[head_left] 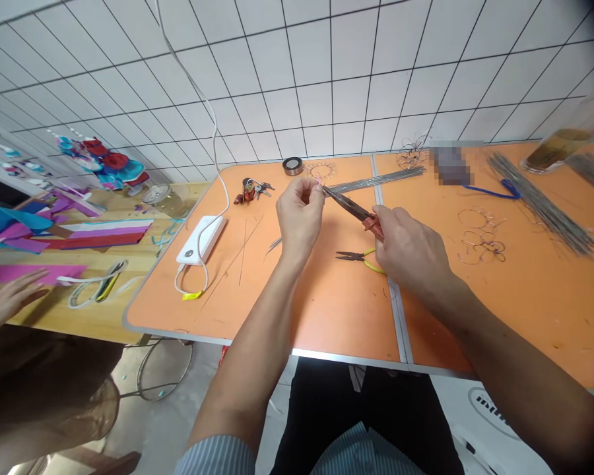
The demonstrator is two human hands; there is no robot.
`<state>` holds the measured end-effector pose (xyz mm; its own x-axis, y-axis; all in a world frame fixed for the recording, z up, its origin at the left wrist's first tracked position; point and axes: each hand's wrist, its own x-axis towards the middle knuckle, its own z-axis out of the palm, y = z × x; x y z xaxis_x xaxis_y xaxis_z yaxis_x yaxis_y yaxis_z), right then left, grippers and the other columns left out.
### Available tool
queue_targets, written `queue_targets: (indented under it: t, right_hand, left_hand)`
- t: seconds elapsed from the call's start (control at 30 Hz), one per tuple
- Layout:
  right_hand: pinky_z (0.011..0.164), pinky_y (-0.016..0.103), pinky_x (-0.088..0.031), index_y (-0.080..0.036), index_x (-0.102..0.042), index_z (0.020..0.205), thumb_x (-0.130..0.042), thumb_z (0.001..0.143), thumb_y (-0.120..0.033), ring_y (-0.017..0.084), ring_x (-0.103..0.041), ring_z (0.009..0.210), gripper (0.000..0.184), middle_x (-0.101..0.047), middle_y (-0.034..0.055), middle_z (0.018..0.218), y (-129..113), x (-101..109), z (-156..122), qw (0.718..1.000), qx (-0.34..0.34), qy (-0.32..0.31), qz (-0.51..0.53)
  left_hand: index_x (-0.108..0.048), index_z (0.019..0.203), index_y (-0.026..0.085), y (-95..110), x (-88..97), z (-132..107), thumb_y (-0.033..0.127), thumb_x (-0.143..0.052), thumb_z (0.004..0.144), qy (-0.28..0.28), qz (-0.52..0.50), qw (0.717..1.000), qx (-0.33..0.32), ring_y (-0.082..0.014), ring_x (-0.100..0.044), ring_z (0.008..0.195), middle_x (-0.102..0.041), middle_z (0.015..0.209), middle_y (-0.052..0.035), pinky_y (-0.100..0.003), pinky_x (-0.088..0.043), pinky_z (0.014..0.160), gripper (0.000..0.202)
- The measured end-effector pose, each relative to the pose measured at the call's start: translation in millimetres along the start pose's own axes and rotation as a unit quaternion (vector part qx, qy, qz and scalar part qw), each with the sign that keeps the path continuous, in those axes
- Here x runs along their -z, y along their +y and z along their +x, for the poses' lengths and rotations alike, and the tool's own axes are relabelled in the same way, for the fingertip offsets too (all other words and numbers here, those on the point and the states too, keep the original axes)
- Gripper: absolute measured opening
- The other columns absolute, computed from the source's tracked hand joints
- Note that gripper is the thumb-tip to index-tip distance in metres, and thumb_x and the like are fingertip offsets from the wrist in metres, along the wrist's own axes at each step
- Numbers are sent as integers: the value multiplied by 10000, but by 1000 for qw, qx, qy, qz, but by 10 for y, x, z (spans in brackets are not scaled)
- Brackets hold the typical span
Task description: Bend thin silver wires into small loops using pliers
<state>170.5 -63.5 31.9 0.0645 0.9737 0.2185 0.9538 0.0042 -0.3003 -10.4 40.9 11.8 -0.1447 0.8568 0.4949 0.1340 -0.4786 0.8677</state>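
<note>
My right hand (410, 247) is closed round the reddish handles of a pair of long-nosed pliers (349, 204). The pliers' jaws reach left to the fingertips of my left hand (301, 214). Thumb and fingers of that hand are pinched together. A tiny pink bit shows at the fingertips, too small to name. Behind both hands a bundle of thin straight metal wires (391, 177) lies across the orange table (341, 310). A second pair of pliers with yellow handles (354, 256) rests below the first, partly covered by my right hand.
On the left are a white power strip (201, 241) with a cord, keys (255, 190) and a tape roll (292, 165). Bent wire loops (482, 245) and a larger wire bundle (544, 204) lie right. A co-worker's hand (14, 297) is by ribbons at the neighbouring wooden table.
</note>
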Motion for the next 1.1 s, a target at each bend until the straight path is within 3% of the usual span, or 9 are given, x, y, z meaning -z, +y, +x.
queue_targets:
  t: [0.1, 0.2, 0.33, 0.43, 0.7, 0.87, 1.1]
  right_hand:
    - [662, 343, -348, -237, -716, 1123, -523, 1060, -274, 235, -621, 801, 207, -745, 93, 1027, 38, -11, 34, 991, 11, -64, 113]
    - [689, 335, -408, -244, -719, 1086, -557, 1045, -354, 234, -640, 823, 200, -738, 60, 953, 88, -18, 76, 965, 3, -115, 235]
    - [625, 345, -385, -249, -643, 896, -553, 1017, -375, 204, -525, 651, 197, -588, 9, 711, 96, 12, 91, 938, -9, -174, 301]
    - [609, 346, -378, -259, -600, 863, -567, 1004, -385, 193, -478, 623, 193, -505, -10, 667, 84, 32, 80, 927, -3, -183, 328]
    - [639, 339, -369, -257, -519, 811, -552, 995, -342, 189, -489, 668, 206, -518, -14, 719, 115, 24, 86, 939, -3, -168, 301]
    - [684, 337, -405, -253, -620, 926, -549, 1017, -361, 222, -616, 766, 158, -648, 16, 821, 125, 21, 95, 952, -2, -154, 265]
    - [675, 342, -396, -264, -659, 992, -528, 1035, -363, 233, -613, 788, 170, -684, 25, 861, 103, 54, 71, 960, 3, -157, 232]
  left_hand:
    - [-668, 836, 237, 5, 3, 5, 248, -725, 972, -1, -10, 1000, -4, -161, -645, 720, -697, 797, -8, -304, -559, 723, 148]
    - [-673, 842, 239, 12, 7, 16, 312, -753, 968, -13, -34, 999, 0, -162, -648, 729, -701, 800, -11, -299, -558, 730, 167]
    - [-676, 860, 238, 38, 8, 19, 401, -792, 953, -15, -55, 998, -5, -161, -641, 739, -698, 817, -13, -293, -560, 728, 221]
    - [-673, 868, 237, 64, 6, 8, 435, -800, 954, -15, -62, 998, -12, -160, -641, 754, -695, 830, -16, -294, -572, 748, 250]
    - [-667, 863, 232, 79, 3, -3, 378, -782, 958, -13, -69, 998, -7, -165, -672, 786, -704, 830, -22, -295, -573, 763, 208]
    - [-660, 863, 236, 76, 2, 0, 350, -746, 969, -16, -57, 998, -3, -165, -674, 789, -710, 826, -19, -291, -572, 767, 178]
    - [-671, 864, 243, 46, -6, 7, 363, -775, 957, -23, -65, 998, -3, -164, -670, 772, -715, 834, -19, -296, -570, 760, 184]
